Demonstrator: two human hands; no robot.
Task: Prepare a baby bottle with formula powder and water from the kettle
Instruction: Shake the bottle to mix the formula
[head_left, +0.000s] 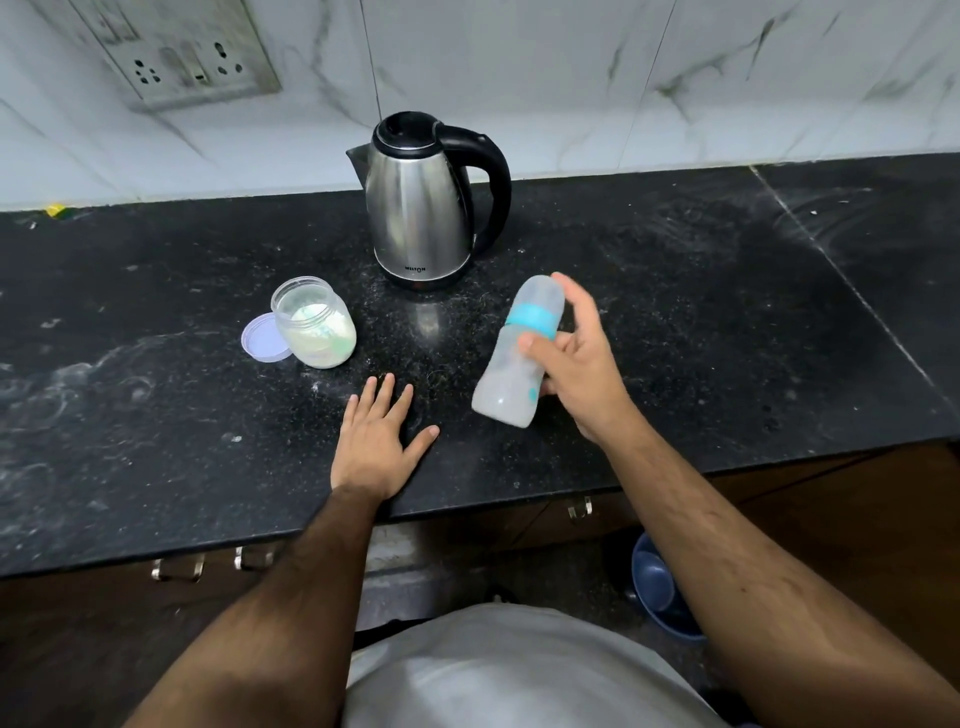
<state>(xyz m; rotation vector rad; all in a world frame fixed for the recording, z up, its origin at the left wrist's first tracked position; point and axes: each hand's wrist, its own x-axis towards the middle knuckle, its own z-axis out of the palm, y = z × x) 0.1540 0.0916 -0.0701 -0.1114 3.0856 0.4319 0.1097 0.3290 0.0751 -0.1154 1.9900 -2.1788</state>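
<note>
— Tilting in mid-air right of frame centre, the baby bottle (519, 353) is gripped by the right hand (576, 358); its fingers (576, 306) and thumb curl round the body just below the teal collar (535, 320). What's the axis?

— Diagonal: capped top toward the upper right, base toward the lower left, clear of the tabletop (727, 312). The contents look cloudy, so powder and water are probably both in and this reads as mixing, though blur makes that a judgement.

— And the other hand?

— The left hand (382, 441) lies flat on the tabletop at lower centre, fingers straight and spread, holding nothing. It sits just left of the bottle's base, apart from it.

— So which hand is placed for the next move?

— The right one already has the bottle; the left is the nearer free hand should the base need steadying.

— Further out?

— The kettle (426, 202) stands upright at upper centre, lid down, handle to the right. The formula jar (314, 322) is at centre left, open, its lilac lid (260, 340) lying beside it and touching it.
</note>
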